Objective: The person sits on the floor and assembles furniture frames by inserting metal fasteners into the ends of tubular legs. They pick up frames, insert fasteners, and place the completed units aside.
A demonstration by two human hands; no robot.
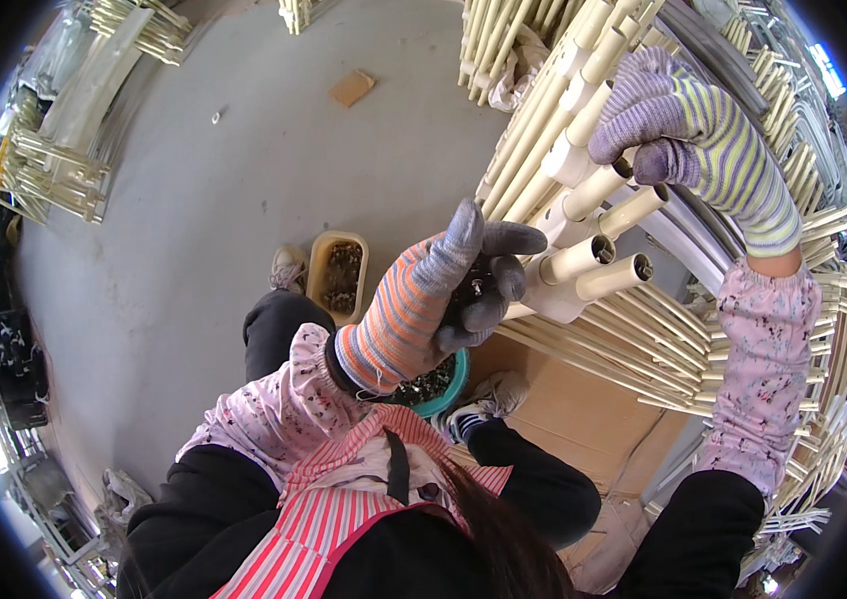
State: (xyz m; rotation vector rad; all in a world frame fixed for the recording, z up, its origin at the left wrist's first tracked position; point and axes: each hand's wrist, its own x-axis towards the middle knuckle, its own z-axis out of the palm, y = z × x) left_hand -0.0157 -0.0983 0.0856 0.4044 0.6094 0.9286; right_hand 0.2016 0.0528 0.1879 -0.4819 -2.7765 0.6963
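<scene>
My left hand, in an orange-and-grey striped glove, is turned palm up with its fingers curled. A small shiny metal part lies among dark pieces in its cupped palm; their exact kind is unclear. My right hand, in a yellow-and-purple striped glove, is bent over the ends of cream tubes, its thumb beside an open tube end. Whether its fingertips pinch anything is hidden. Below it, more open tubes stick out of white plastic connectors in a stacked row of frames.
A beige plastic tub with small dark parts stands on the grey floor by one shoe. Under my left forearm is a teal basin of small parts. Flattened cardboard lies at right. Bundled cream tube frames stand at far left.
</scene>
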